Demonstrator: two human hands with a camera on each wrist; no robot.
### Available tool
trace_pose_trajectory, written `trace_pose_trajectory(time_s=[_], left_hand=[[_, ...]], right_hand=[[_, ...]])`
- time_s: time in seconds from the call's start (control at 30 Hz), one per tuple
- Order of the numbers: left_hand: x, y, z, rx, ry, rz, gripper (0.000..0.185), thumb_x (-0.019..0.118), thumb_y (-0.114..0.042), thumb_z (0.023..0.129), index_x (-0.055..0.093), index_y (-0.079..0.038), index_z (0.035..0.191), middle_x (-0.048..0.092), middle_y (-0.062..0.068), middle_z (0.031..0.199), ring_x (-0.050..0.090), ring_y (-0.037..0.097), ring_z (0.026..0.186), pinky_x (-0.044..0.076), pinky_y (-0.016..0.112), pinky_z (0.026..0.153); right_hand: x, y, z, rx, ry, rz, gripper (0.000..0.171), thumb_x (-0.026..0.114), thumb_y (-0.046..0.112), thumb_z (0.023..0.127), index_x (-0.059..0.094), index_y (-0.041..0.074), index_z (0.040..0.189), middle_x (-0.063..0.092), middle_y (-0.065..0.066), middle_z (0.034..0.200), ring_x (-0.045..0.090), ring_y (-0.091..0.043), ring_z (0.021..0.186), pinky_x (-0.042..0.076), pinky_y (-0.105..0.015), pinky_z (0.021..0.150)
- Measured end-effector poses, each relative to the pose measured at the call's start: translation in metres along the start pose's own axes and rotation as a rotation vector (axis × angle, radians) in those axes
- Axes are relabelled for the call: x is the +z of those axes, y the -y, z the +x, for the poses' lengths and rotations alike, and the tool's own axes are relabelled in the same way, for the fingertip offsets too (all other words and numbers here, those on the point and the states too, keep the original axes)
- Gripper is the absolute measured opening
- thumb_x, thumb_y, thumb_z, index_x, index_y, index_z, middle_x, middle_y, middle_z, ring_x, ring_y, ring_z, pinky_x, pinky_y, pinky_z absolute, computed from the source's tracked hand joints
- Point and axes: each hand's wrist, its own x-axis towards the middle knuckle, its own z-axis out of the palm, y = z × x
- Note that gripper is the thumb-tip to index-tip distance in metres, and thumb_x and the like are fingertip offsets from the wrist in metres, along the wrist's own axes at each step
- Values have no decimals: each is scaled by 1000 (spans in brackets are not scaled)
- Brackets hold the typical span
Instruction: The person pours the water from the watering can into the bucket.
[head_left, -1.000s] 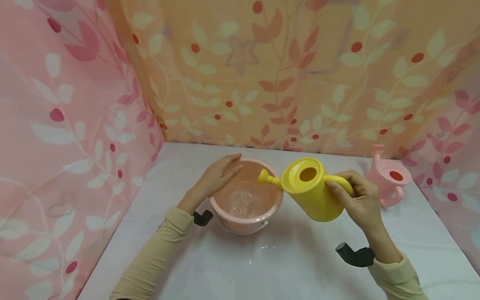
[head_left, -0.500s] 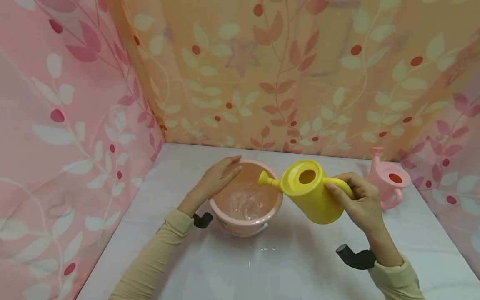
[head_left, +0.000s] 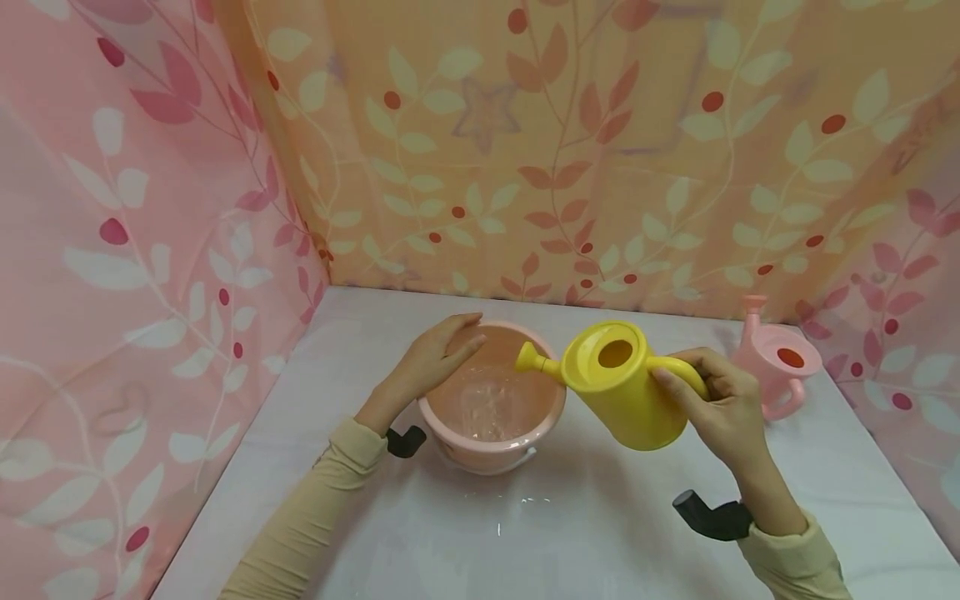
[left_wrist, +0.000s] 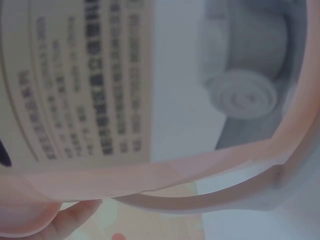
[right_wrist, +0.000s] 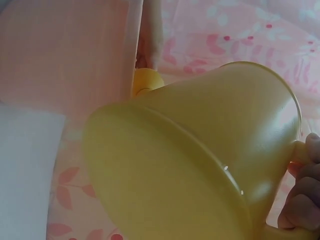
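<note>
My right hand [head_left: 723,408] grips the handle of a yellow watering can [head_left: 618,383], tilted left with its spout [head_left: 531,358] over a pink bucket [head_left: 491,404]. Water ripples in the bucket. My left hand [head_left: 435,354] rests with straight fingers on the bucket's left rim. In the right wrist view the yellow can [right_wrist: 200,150] fills the frame, with my fingers [right_wrist: 302,200] curled at its handle. The left wrist view shows the bucket's labelled wall [left_wrist: 75,85] close up, its thin handle [left_wrist: 210,200] and a fingertip [left_wrist: 75,220].
A pink watering can [head_left: 776,367] stands at the back right of the white table [head_left: 585,533]. Floral fabric walls [head_left: 150,250] close in the left, back and right sides. Small wet spots [head_left: 525,502] lie in front of the bucket.
The yellow can has sunk very slightly while it stays tilted over the bucket. The water surface keeps rippling. My left hand has not moved.
</note>
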Motion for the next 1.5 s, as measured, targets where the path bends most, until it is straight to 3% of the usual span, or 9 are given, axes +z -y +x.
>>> trace_pose_trajectory(time_s=[0.47, 0.73, 1.1, 1.5], left_hand=[[1, -1, -2, -10, -4, -1, 56, 44, -52, 93, 43, -20, 139, 49, -3, 137, 41, 16, 129, 34, 40, 106], [2, 0, -1, -4, 1, 6, 55, 44, -52, 93, 42, -21, 139, 49, -3, 137, 41, 17, 130, 34, 40, 107], [3, -1, -1, -9, -12, 7, 55, 45, -52, 93, 42, -21, 139, 49, -3, 137, 41, 16, 129, 33, 39, 107], [1, -1, 0, -20, 7, 24, 55, 46, -50, 93, 41, -21, 140, 48, -2, 138, 40, 17, 130, 33, 41, 107]], right_hand=[[0, -1, 2, -4, 17, 3, 12, 66, -11, 78, 64, -7, 89, 65, 6, 80, 54, -7, 64, 49, -12, 59], [-4, -2, 4, 16, 43, -4, 9, 66, -2, 82, 64, -5, 90, 64, -7, 77, 55, -8, 65, 50, -13, 60], [-5, 1, 6, 6, 61, -1, 15, 65, -14, 77, 63, -5, 89, 62, 6, 75, 53, -7, 63, 49, -12, 58], [-5, 1, 8, -6, 70, -4, 14, 65, -12, 78, 63, -4, 89, 63, 1, 75, 54, -7, 63, 49, -12, 58]])
